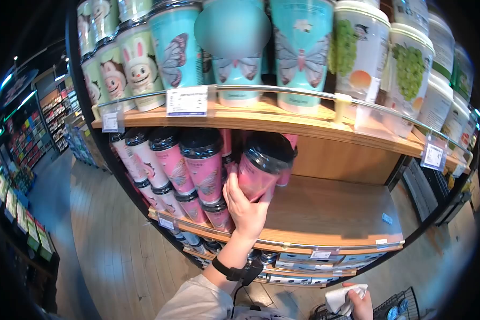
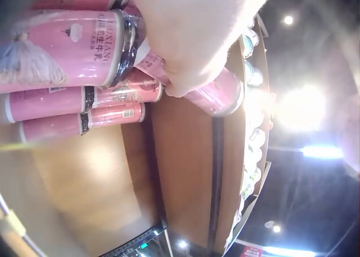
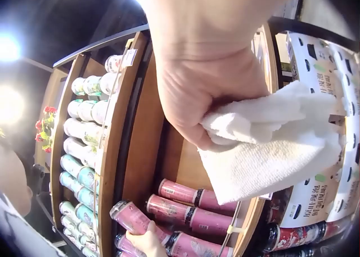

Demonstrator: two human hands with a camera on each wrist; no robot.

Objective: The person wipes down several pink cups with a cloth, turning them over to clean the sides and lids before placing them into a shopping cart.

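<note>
On the middle shelf my left hand [image 1: 245, 213] grips a pink cup [image 1: 257, 178] with a black lid, fingers and thumb wrapped around its side. The cup leans to the right in the head view, close beside stacked pink cups [image 1: 202, 168]. From the left wrist, the held cup [image 2: 219, 97] sticks out past the hand, which hides its middle. Low at the front, my right hand [image 1: 362, 305] holds a white cloth [image 1: 340, 298]. In the right wrist view the folded cloth [image 3: 270, 167] hangs from its curled fingers, away from the shelf.
Above is a shelf [image 1: 304, 121] of turquoise cups [image 1: 303, 53] and white cups with grape pictures [image 1: 410, 69], fronted by a clear rail. The middle shelf's bare board [image 1: 330, 208] bears a small blue item [image 1: 387, 218]. A wire basket [image 1: 408, 304] stands at lower right.
</note>
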